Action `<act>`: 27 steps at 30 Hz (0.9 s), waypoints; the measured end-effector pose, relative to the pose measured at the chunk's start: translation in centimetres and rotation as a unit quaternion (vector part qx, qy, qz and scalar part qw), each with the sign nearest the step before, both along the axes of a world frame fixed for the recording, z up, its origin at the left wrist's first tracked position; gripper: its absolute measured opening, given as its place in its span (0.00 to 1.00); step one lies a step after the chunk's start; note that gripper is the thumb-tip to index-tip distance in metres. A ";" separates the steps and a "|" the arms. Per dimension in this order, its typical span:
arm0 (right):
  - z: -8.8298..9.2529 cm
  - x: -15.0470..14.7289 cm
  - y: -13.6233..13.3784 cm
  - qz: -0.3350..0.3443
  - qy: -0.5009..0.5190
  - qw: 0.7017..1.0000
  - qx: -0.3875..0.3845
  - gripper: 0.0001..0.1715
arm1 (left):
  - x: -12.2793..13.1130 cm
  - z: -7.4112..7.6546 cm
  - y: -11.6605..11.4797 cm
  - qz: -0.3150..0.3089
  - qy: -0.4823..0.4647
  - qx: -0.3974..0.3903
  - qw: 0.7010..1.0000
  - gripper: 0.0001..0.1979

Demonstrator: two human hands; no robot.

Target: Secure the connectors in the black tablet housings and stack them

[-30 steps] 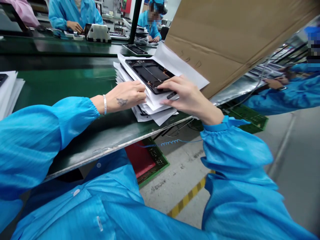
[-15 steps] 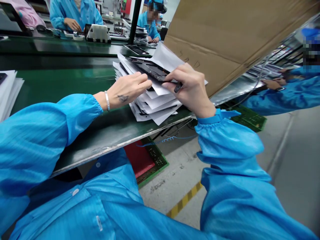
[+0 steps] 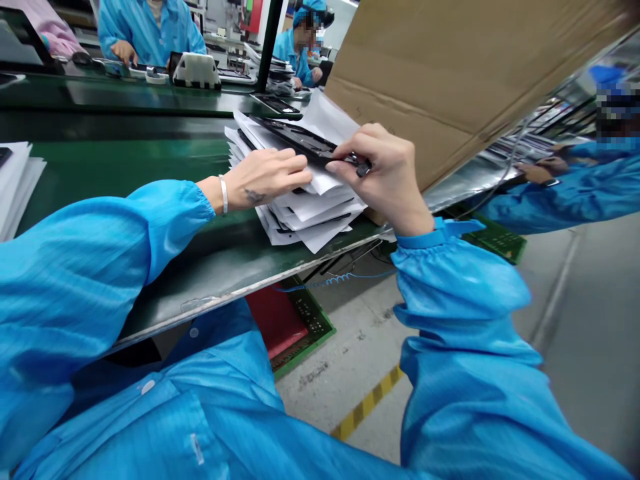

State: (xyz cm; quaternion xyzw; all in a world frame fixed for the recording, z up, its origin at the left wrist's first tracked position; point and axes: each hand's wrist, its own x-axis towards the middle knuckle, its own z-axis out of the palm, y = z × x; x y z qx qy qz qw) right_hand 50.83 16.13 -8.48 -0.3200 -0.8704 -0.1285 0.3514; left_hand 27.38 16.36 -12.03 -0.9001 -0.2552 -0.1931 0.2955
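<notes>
A thin black tablet housing (image 3: 300,138) lies tilted on a stack of white paper sheets (image 3: 305,210) interleaved with dark panels. My right hand (image 3: 383,170) pinches the housing's near right corner between thumb and fingers. A short black piece (image 3: 364,168) pokes out from under those same fingers; its kind is unclear. My left hand (image 3: 267,179) is beside the housing's near edge, over the paper, with its fingers curled together. Whatever lies under the left fingertips is hidden.
The stack stands on a green workbench (image 3: 125,167), close to its front edge. Behind it leans a large cardboard sheet (image 3: 425,73). More paper (image 3: 17,187) lies at far left. A green crate (image 3: 305,333) sits on the floor below. Co-workers in blue sit across and at right.
The housing now tilts more steeply, its near edge slightly raised in my right hand. My left hand has shifted a little to the right. A co-worker's hand across the bench has moved left.
</notes>
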 end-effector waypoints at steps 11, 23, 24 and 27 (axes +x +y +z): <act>-0.7 1.3 1.6 0.026 -0.067 0.996 0.062 0.25 | 0.7 2.8 0.2 0.015 -0.097 -0.035 0.995 0.17; -0.7 1.1 1.6 -0.029 -0.042 0.997 0.056 0.10 | -0.4 1.6 -0.4 0.020 -0.111 0.008 0.994 0.16; -0.8 1.1 1.7 -0.029 -0.046 0.997 0.062 0.11 | -0.7 1.2 -0.1 0.004 -0.081 0.023 0.996 0.16; -1.0 1.1 1.7 -0.023 -0.049 0.996 0.072 0.12 | -1.4 0.1 1.1 -0.053 0.020 0.066 0.996 0.17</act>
